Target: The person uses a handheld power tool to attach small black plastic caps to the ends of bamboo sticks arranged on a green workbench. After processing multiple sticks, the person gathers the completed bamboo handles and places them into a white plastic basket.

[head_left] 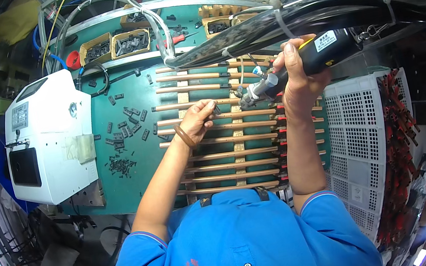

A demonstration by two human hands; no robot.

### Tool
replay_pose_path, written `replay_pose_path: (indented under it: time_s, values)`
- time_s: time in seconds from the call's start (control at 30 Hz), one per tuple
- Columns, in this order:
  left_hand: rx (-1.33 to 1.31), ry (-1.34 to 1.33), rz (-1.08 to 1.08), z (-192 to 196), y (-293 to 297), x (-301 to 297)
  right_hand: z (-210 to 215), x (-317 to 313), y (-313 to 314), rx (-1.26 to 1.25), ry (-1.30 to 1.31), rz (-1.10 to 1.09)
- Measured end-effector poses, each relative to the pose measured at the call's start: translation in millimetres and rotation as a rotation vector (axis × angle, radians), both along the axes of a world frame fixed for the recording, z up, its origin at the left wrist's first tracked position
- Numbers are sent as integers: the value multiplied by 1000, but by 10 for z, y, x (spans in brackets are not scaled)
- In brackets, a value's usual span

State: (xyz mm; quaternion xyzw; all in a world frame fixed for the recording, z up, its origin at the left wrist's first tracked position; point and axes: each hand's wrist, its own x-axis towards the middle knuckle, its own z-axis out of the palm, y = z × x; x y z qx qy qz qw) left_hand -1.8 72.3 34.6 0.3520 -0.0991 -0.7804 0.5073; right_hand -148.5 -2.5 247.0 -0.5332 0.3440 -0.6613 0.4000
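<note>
My right hand (298, 76) is wrapped round a black power screwdriver (326, 52) with a grey metal nose. The nose slants down to the left, its tip close to the row of copper-coloured rods (245, 124). The rods lie side by side across pale notched strips (239, 154), with dark fittings at their right part. Left of the tool's tip, my left hand (197, 121) hovers over the rods or rests on them; I cannot tell which. Its fingers are pinched together, and a small dark bit shows at the fingertips, too small to name. A brown bracelet (184, 136) circles that wrist.
Loose black plastic parts (131, 115) and a pile of screws (121, 165) lie on the green table (117, 202). A white machine (50, 137) stands left. Cardboard boxes (130, 43) hold parts at the back. Bundled cables (242, 38) hang overhead. A white perforated crate (354, 149) is right.
</note>
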Motion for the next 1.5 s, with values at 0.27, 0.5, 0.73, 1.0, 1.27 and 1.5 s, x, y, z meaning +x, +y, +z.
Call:
replay_pose_path:
  time_s: [0.27,0.5,0.73,1.0,1.27,1.5]
  values:
    - [-320,-816,-68,-189,-384,-62,-150,-10,-129,-46,-14,64]
    - [-708,-1491,-124,-120,-389,-96,-219,81,-134,-68,-5,-1]
    - [-746,-1762,-83,-145,-330,-161,-742,-51,-170,-196,296,-34]
    - [-901,-1892,-38,-418,-367,-149,-777,-26,-48,-8,3,131]
    - [-859,-1707,-5,-564,-382,-141,-672,83,-1,140,-352,442]
    - [-774,-1744,-136,-426,-395,-148,-672,71,-48,68,-151,349]
